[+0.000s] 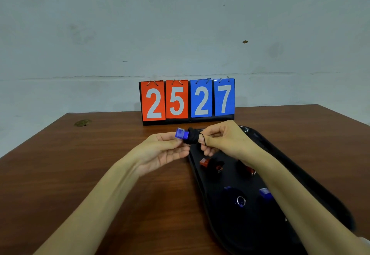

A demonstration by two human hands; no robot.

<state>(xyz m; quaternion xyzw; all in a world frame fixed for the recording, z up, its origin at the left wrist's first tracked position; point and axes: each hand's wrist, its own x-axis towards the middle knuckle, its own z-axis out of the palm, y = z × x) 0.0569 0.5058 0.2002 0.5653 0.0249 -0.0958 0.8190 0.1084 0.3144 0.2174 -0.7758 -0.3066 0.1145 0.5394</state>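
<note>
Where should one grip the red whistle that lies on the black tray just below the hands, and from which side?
Probably the red whistle's bare mouthpiece end: it sticks out to the left, while black cord wraps the rest. Come from above on the left, because the right forearm crosses the tray on the other side.

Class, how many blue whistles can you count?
3. One blue whistle is held between left hand and right hand; two more lie on the black tray, where the right forearm may hide others.

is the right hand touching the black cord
Touching: the head view shows the right hand pinching the black cord wound on the blue whistle, which the left hand holds.
</note>
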